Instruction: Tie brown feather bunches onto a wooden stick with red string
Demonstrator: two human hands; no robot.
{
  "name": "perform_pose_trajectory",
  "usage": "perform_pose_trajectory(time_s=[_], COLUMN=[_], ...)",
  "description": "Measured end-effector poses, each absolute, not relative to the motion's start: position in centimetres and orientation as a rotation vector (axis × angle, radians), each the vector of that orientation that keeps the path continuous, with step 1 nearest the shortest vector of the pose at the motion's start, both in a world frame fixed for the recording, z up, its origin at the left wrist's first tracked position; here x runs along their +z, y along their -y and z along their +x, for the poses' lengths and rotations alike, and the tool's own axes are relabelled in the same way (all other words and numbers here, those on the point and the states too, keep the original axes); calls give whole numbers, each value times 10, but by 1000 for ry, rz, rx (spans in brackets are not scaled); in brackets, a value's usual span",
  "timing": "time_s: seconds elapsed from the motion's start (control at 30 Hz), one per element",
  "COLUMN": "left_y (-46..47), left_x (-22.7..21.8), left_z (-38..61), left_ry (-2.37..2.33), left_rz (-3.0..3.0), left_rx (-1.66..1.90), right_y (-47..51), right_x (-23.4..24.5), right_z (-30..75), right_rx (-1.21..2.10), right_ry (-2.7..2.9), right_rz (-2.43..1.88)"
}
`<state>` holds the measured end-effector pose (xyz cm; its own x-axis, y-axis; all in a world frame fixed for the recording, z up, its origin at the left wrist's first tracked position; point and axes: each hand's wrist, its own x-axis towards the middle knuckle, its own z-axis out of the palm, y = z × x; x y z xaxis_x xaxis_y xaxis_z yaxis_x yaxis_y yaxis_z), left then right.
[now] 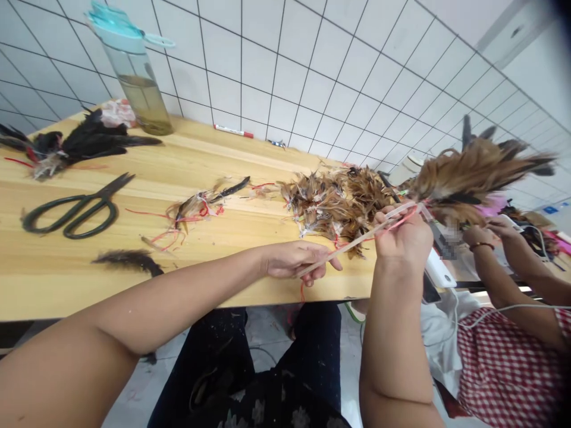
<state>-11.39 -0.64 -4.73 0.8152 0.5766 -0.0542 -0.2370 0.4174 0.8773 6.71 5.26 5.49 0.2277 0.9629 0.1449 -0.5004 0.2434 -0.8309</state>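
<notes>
Head view: the right hand [404, 235] closes around the stem of a brown feather bundle [477, 172], raised past the right end of the table [187, 160], and the left hand [298, 261] at the front edge pinches a pale strip [352, 242] stretched between both hands. A pile of brown feathers [334, 202] lies behind the strip, scissors [75, 209] lie near the left end, and another person's hand [479, 236] is just beside the bundle.

A small craft workshop where feathers are handled by hand: a long pale wooden surface [187, 160] against a white tiled wall [312, 65] carries a heap of brown feather tufts [339, 202], black feather bundles [89, 139], large dark-handled scissors [74, 211], and a co-worker's red-checked sleeve [513, 362] alongside.
</notes>
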Motion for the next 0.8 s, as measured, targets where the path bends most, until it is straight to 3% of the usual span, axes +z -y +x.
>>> perform_pose_trajectory(time_s=[0.2,0.4,0.5,0.63,0.8], left_y=[20,19,6,-22,-54], left_x=[-38,-20,-9,-8,-29], left_z=[-106,-126,-152,-184,-199], left_ry=[-251,-158,-345,-587,-1244], left_rz=[1343,1444,1345,1143,1164], left_rx=[337,265,579,1246,1524], right_y=[-65,-84,-90,-88,-68], right_x=[61,25,6,7,37], right_z=[74,74,84,95,89], right_rx=[1086,732,587,673,836], right_ry=[633,803,923,995,1112], right_rz=[-793,-934,-958,-946,-976])
